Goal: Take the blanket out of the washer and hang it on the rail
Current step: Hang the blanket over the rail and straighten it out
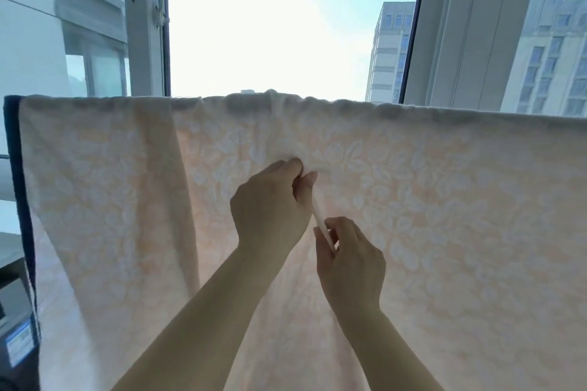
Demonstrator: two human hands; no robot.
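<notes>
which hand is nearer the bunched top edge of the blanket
Left. The left hand pinches the blanket just below its bunched top edge. The right hand grips the same fold lower down, farther from that edge.

— What sort of place is this?
— A flat's laundry balcony, high up: a peach blanket [413, 216] hangs drying before an open window [270, 25].
— How can you tell it's high up?
— Apartment blocks [552, 51] stand opposite, with sky between the window frames [144, 19].
</notes>
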